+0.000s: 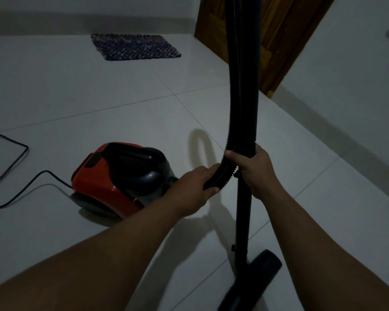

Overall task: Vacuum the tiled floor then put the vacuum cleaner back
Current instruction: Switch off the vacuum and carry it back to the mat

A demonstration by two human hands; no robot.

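At centre frame, the right hand (255,169) grips the upright black plastic wand (245,104), and the left hand (199,187) holds the ribbed black hose (222,173). The red canister vacuum (119,176) sits lower left on white floor tiles (99,90).

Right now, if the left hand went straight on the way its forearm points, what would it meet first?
The left hand already grips the ribbed hose. Straight on, it would probably meet the upright wand next, then the right hand; depth is unclear.
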